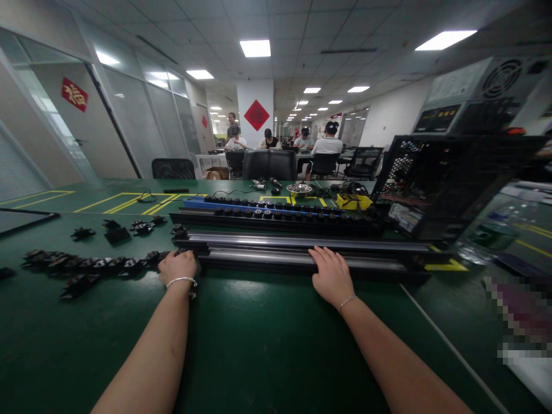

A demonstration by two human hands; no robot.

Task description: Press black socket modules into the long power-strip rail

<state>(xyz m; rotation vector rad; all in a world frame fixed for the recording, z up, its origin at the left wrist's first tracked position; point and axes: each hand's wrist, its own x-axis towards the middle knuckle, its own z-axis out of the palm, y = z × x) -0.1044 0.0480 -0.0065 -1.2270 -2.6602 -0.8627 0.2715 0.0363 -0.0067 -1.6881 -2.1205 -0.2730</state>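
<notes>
Two long dark rails with shiny metal faces lie side by side across the green table; the nearer rail is under my right hand. That hand's fingers are stretched out and rest on its upper edge. My left hand is at the rail's left end, its fingers curled and mostly hidden, so what they hold cannot be made out. Just left of it runs a row of small black parts with metallic bits on top. More loose black parts lie farther back on the left.
Behind the rails stands another rail lined with small black parts, beside a blue strip. A metal bowl and yellow bin sit farther back. An open computer case and plastic bottle stand right. Several people sit beyond.
</notes>
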